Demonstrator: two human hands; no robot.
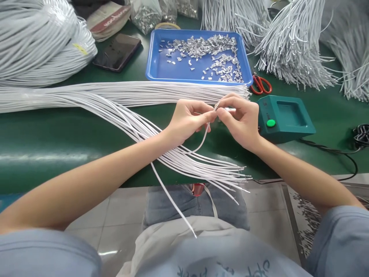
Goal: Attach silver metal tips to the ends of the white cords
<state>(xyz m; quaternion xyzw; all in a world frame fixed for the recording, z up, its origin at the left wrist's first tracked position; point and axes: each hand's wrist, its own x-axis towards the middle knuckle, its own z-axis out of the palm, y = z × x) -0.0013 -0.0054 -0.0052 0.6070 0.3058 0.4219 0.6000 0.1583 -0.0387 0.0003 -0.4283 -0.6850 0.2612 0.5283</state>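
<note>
Between thumb and forefinger, my left hand (191,117) pinches a single white wire (204,139) close to its end. My right hand (239,117) is closed at the wire's tip, its fingertips meeting those of the left. A small whitish-silver piece (230,109) shows among the right fingers; its kind is too small to tell. The held wire curves down to a loose bunch of white wires (184,163) under my left forearm, their bare ends fanned at the table's front edge. Behind my hands lies a straight bundle of white wires (138,94).
A blue tray (170,71) of small metal terminals stands behind my hands. Red-handled scissors (261,85) and a green device with a button (284,117) sit at right. Around the back are a phone (117,52), a coiled wire bundle (43,42) and hanging wire bunches (294,46).
</note>
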